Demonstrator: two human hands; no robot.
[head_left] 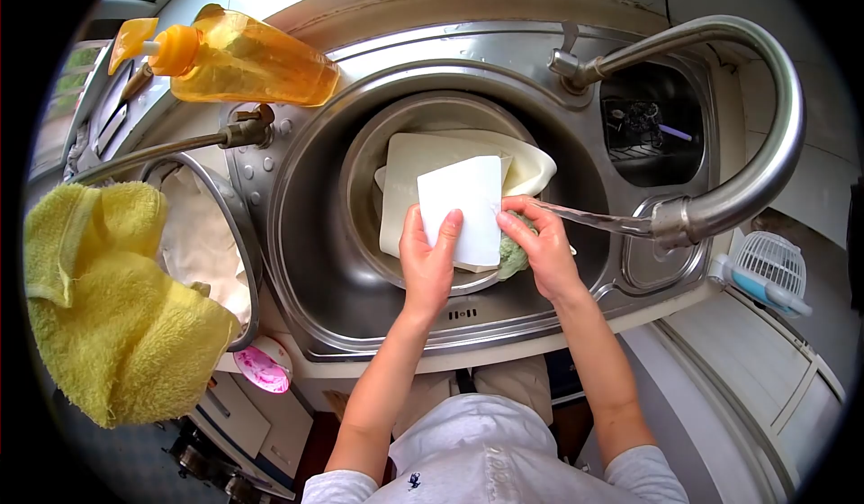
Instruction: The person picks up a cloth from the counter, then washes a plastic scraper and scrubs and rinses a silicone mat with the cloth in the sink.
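Observation:
A flat white piece is held over the metal basin in the sink. My left hand grips its lower left side, thumb on top. At its right edge, my right hand has thumb and finger pinched together, close to the piece's edge. Just below those fingers is a green scrubber, partly hidden by my right hand. Water runs from the curved faucet towards my right fingers. Larger cream-coloured pieces lie in the basin beneath the white piece.
An orange soap bottle lies at the back left. A second tap stands near a metal pot with pale cloth-like contents. A yellow towel hangs at the left. The small side sink holds a dark scourer.

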